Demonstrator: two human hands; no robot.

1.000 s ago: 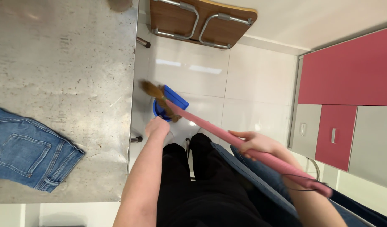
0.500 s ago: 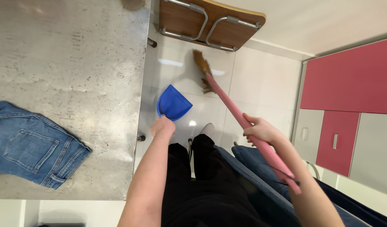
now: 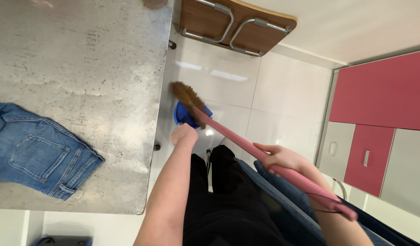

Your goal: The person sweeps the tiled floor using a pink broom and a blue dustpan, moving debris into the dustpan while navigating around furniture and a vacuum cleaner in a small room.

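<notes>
Left hand (image 3: pixel 184 135) grips blue dustpan (image 3: pixel 185 116); right hand (image 3: pixel 283 159) clamps pink broom (image 3: pixel 246 141) (bristles at pan); sweeping mid-way, judging by pose.

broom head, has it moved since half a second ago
Yes. The broom head has swung from near the chair toward the table edge, now over the blue dustpan.

I have one view only, from the head. It looks steeply down, close over my arms, onto the floor (image 3: pixel 283 95) and table (image 3: pixel 82 59).
</notes>
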